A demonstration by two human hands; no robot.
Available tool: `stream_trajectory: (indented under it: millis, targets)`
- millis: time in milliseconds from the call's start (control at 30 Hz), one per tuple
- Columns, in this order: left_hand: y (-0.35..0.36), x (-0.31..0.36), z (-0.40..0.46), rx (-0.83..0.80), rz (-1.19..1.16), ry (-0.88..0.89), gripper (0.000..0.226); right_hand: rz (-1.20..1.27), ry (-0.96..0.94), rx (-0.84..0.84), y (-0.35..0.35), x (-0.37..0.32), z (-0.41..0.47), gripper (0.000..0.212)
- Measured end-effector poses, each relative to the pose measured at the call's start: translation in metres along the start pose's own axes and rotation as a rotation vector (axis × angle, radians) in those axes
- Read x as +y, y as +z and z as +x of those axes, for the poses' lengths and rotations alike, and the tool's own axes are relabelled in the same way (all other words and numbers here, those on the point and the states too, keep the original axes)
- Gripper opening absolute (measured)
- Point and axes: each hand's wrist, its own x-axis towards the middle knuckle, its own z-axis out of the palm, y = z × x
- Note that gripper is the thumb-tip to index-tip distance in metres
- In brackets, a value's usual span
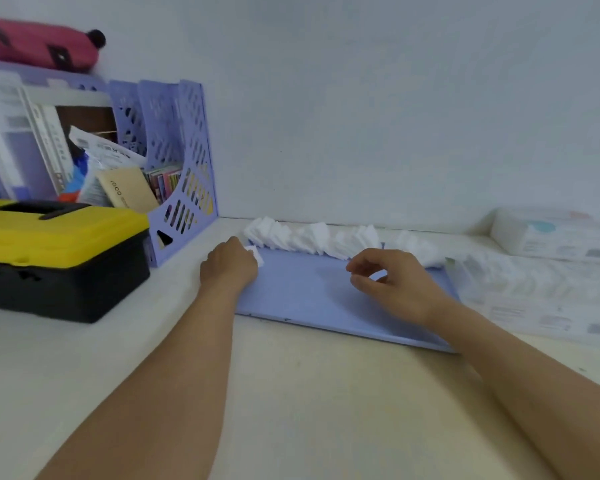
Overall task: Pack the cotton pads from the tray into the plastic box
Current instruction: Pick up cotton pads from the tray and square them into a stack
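The left hand (230, 264) rests at the tray's (312, 299) far left corner, its grip closed on a pad (257, 255) pinched at the fingertips, likely lifted off the end of the row. The other pads (312, 239) line the tray's far edge, just beyond both grips. The right hand (392, 282) hovers over the tray, grip loosely open and empty, poised to gather more. I cannot make out the box for certain.
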Motion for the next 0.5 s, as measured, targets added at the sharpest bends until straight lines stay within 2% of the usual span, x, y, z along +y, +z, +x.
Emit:
stream_trajectory:
  millis: [167,267,500]
  targets:
    - [0.0,0.009,-0.003,0.123,-0.076,0.096,0.032,-0.02,0.004,0.006,-0.001,0.005,0.002,0.011]
    - [0.0,0.012,-0.003,0.091,-0.023,0.12,0.033,-0.027,0.005,0.004,-0.002,0.007,0.002,0.011]
    - [0.001,0.022,-0.002,-0.006,0.18,0.053,0.037,-0.036,0.006,0.002,-0.004,0.008,0.001,0.011]
